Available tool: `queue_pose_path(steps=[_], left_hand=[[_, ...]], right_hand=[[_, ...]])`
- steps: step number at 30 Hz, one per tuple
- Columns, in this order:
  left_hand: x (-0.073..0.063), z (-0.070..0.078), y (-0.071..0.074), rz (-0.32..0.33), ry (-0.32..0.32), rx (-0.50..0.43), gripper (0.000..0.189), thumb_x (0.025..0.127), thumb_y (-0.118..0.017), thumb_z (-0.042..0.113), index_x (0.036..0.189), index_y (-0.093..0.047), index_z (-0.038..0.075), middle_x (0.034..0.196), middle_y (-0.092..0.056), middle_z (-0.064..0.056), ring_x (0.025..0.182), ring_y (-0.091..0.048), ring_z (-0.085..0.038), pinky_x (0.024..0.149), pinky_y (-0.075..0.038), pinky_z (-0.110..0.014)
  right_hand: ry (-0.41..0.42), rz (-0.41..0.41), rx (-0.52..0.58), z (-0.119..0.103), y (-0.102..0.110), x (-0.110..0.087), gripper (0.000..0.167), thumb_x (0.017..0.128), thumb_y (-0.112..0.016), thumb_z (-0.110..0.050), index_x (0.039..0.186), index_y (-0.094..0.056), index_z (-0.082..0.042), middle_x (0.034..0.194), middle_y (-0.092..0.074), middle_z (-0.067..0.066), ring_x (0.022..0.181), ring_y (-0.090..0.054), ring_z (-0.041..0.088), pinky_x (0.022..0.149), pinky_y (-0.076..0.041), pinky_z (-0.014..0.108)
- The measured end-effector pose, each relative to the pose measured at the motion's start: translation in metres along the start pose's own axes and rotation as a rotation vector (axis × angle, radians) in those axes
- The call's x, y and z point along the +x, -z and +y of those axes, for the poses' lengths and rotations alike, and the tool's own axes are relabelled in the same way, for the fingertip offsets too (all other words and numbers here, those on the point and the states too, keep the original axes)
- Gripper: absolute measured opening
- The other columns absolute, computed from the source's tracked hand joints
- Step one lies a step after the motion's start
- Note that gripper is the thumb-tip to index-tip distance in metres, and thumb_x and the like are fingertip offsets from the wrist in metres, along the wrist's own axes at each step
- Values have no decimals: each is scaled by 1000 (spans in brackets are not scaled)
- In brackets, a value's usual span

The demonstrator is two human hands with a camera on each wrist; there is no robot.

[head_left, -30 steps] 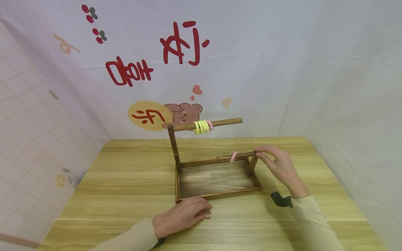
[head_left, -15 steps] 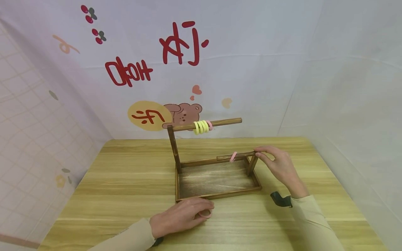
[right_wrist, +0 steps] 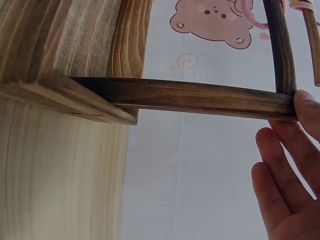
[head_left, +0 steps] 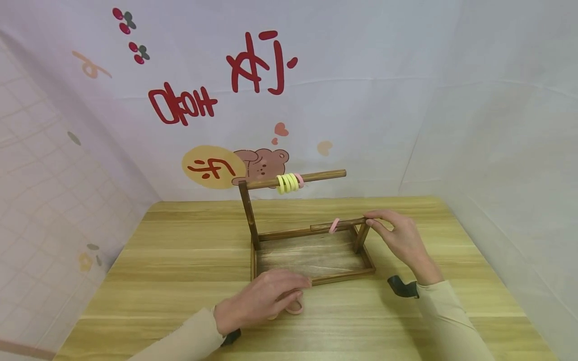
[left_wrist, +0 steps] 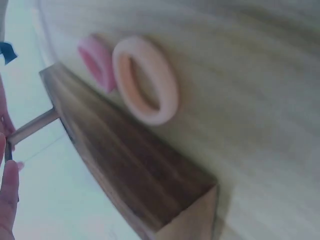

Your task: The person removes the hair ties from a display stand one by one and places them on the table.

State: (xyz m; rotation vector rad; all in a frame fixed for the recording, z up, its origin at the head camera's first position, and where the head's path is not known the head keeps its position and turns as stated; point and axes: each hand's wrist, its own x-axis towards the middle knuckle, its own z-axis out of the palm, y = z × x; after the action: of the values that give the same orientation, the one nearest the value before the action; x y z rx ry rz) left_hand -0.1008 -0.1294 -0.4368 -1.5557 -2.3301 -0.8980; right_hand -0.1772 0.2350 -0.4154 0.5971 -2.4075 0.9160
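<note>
My right hand (head_left: 404, 240) pinches the top corner of the short post on a dark wooden rack (right_wrist: 200, 97), thumb and fingertip where the lower peg joins it. One pink ring (head_left: 334, 225) hangs on that lower peg. Over the front edge of the rack's tray reaches my left hand (head_left: 264, 298), fingers loosely extended. Under and beside it on the table lie a pink ring (left_wrist: 97, 62) and a peach ring (left_wrist: 146, 80), close to the tray's outer wall. In the left wrist view only fingertips (left_wrist: 9, 192) appear, at the left edge, with no ring between them.
Several yellow rings (head_left: 287, 183) and a pink ring (head_left: 300, 180) hang on the higher peg (head_left: 325, 175), which sticks out from the tall left post (head_left: 249, 215). Behind the wooden table (head_left: 180, 250) stands a printed white cloth backdrop (head_left: 370, 115).
My left hand has risen and moved forward over the tray's edge, away from the pink ring that was between thumb and finger. The peach ring now shows beneath it. My right hand keeps its pinch.
</note>
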Motion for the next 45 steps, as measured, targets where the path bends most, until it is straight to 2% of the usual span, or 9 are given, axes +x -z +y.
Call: queue_pose_path(steps=[7,11,14,17,21,25,35,40,45], left_hand=[[14,-8,8,119,-83,44,30,96,-73,7,127,-71,7,124,-73,-6,116,-69,-16,102,-53,-32],[24,-10,11,176,-116,81,26,104,-65,16,127,-70,6,124,-73,-7,116,-69,-18,103,-52,-34],[30,-10,13,209,-123,101,29,108,-58,24,127,-70,6,125,-73,-7,117,-68,-19,104,-51,-35],[36,-11,15,245,-124,97,27,104,-65,20,127,-70,6,124,-73,-6,117,-68,-19,104,-51,-35],[46,-14,15,295,-132,87,33,94,-78,10,126,-70,5,123,-74,-6,117,-68,-20,104,-51,-36],[54,-17,14,329,-134,79,39,89,-82,7,126,-70,5,122,-73,-6,118,-67,-22,105,-50,-38],[70,-26,14,338,-109,99,49,84,-86,8,129,-69,6,128,-71,-8,123,-64,-23,108,-48,-38],[79,-31,13,322,-112,102,50,85,-86,10,131,-67,3,132,-69,-9,125,-63,-23,110,-47,-39],[86,-39,11,259,-80,76,54,87,-85,15,136,-65,3,140,-65,-8,132,-58,-22,114,-42,-39]], right_hand=[[-8,-4,4,-1,0,0,25,90,-79,-2,113,-79,-9,114,-77,4,108,-71,27,95,-47,18],[-3,-3,4,-1,0,0,25,90,-79,-2,114,-79,-9,114,-77,4,109,-71,27,95,-47,18],[-3,-4,8,0,-1,0,25,90,-79,-3,114,-79,-9,114,-77,3,109,-71,27,95,-46,17],[0,-3,11,-1,-1,1,24,90,-79,-2,113,-79,-9,114,-77,4,108,-71,27,95,-45,14],[2,0,20,-1,-1,1,24,89,-79,-1,113,-79,-8,113,-77,4,108,-71,28,96,-43,11],[3,5,20,0,-1,0,24,90,-79,-2,112,-79,-8,112,-77,4,108,-72,28,96,-44,12],[17,25,35,-1,-1,0,23,89,-79,-1,110,-80,-11,108,-78,4,103,-73,30,93,-44,12],[8,15,22,-1,-1,0,23,90,-79,-2,110,-80,-11,110,-78,3,105,-73,29,93,-47,17],[8,12,21,0,-1,0,23,90,-79,-2,111,-80,-10,111,-78,3,106,-72,29,94,-47,17]])
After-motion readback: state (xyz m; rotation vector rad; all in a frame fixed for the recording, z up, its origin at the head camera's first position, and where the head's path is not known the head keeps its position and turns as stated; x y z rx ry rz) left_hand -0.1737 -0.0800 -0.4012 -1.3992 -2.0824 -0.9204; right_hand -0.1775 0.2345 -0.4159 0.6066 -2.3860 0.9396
